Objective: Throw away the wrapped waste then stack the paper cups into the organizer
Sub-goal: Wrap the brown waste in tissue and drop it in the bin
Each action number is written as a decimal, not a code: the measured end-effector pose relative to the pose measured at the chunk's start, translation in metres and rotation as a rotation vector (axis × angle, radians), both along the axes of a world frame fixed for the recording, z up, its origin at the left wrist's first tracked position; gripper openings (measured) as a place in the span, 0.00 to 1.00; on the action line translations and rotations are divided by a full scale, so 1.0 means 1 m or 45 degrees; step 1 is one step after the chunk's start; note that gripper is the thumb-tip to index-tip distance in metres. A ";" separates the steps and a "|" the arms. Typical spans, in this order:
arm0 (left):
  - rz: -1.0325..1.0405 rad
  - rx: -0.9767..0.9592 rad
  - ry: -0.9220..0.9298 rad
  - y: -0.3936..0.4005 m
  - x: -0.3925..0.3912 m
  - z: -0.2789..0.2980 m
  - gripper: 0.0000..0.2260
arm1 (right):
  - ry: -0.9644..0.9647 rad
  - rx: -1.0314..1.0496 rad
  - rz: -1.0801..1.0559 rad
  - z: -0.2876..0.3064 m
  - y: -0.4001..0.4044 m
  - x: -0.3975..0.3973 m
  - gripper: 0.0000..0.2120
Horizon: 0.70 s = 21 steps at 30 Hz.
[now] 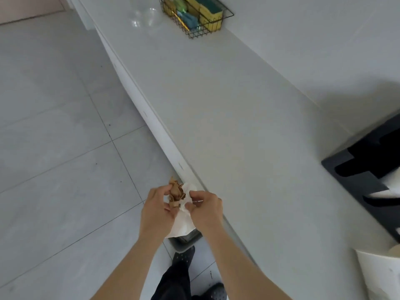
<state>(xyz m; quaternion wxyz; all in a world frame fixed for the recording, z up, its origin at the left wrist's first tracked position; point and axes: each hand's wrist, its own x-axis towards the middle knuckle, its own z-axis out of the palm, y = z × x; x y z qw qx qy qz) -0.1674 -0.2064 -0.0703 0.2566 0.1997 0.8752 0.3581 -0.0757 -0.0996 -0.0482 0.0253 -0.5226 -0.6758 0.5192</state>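
Observation:
Both my hands hold a bundle of waste just off the counter's front edge, above the floor. The waste [176,194] is crumpled brown paper lying in a white napkin [183,221] that hangs down below my fingers. My left hand [156,210] grips the brown scraps and the napkin's left side. My right hand [205,210] pinches the napkin's right edge. A grey bin's rim [187,238] shows directly under the bundle, mostly hidden by it. A black organizer [363,169] lies on the counter at the right edge, with white paper cups [389,192] partly visible in its slots.
The long white counter [216,118] runs from the near right to the far left. A wire basket [195,15] of sponges stands at its far end. White paper [378,276] lies at the lower right corner. My feet in dark shoes [184,258] stand on the tiled floor.

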 end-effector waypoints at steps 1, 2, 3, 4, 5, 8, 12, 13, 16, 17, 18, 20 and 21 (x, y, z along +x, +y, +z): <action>0.020 -0.023 -0.010 -0.007 -0.003 -0.010 0.22 | -0.012 0.000 0.022 -0.009 -0.005 -0.004 0.06; 0.035 -0.047 -0.015 -0.013 -0.005 -0.020 0.22 | -0.023 -0.005 0.048 -0.019 -0.009 -0.009 0.06; 0.044 -0.070 -0.020 -0.019 -0.007 -0.031 0.22 | -0.039 -0.019 0.076 -0.030 -0.014 -0.012 0.07; 0.047 -0.087 -0.027 -0.023 -0.009 -0.044 0.22 | -0.057 -0.036 0.098 -0.042 -0.018 -0.015 0.09; 0.048 -0.100 -0.038 -0.027 -0.010 -0.056 0.22 | -0.073 -0.046 0.116 -0.054 -0.022 -0.017 0.10; 0.051 -0.146 -0.090 -0.037 -0.008 -0.098 0.22 | -0.118 -0.075 0.142 -0.098 -0.030 -0.017 0.12; 0.010 -0.215 -0.114 -0.042 0.000 -0.162 0.22 | -0.192 -0.126 0.142 -0.165 -0.035 -0.011 0.14; 0.005 -0.229 -0.125 -0.043 0.002 -0.179 0.22 | -0.218 -0.135 0.136 -0.183 -0.036 -0.009 0.15; -0.005 -0.266 -0.161 -0.042 0.010 -0.233 0.23 | -0.296 -0.153 0.131 -0.236 -0.038 -0.004 0.15; -0.013 -0.279 -0.175 -0.042 0.013 -0.251 0.23 | -0.328 -0.152 0.129 -0.254 -0.038 -0.003 0.16; -0.023 -0.291 -0.188 -0.042 0.016 -0.269 0.22 | -0.355 -0.151 0.123 -0.272 -0.038 -0.001 0.16; -0.054 -0.315 -0.201 -0.041 0.021 -0.302 0.22 | -0.392 -0.159 0.110 -0.306 -0.038 0.003 0.16; -0.069 -0.322 -0.204 -0.041 0.023 -0.317 0.22 | -0.407 -0.165 0.104 -0.322 -0.038 0.006 0.16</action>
